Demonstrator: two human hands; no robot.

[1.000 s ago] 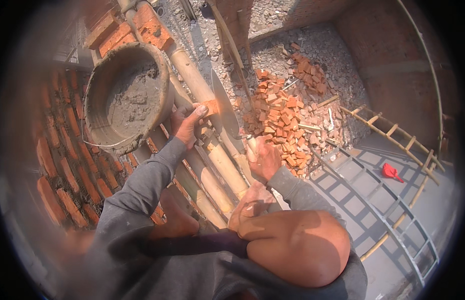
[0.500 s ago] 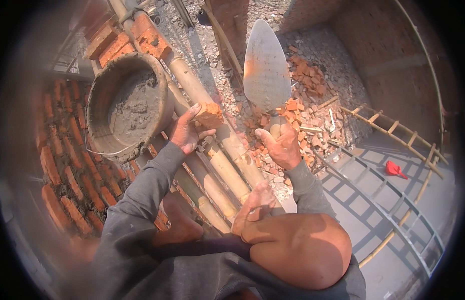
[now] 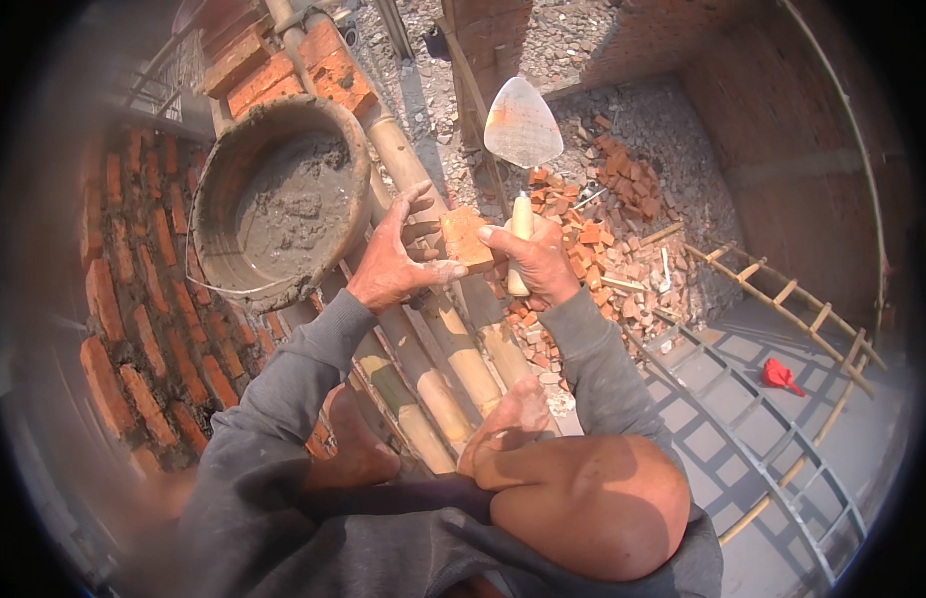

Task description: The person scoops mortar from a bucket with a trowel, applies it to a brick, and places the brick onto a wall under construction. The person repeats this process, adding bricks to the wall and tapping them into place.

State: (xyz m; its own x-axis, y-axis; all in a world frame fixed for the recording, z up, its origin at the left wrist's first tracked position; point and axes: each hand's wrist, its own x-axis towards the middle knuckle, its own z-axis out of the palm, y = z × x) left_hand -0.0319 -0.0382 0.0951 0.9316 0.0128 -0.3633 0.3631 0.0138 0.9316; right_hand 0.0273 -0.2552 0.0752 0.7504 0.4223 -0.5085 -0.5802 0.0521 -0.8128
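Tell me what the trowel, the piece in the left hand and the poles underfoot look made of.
Trowel: dull grey metal blade, pale handle, probably wood. Brick piece: orange fired clay, matte and rough. Poles: bamboo, tan, with ringed joints.

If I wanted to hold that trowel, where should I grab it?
Probably by the pale wooden handle, coming from below, as the right hand does. The trowel stands upright with its broad pointed blade on top; the blade is flat and thin-edged, while the handle is round and fits a fist.
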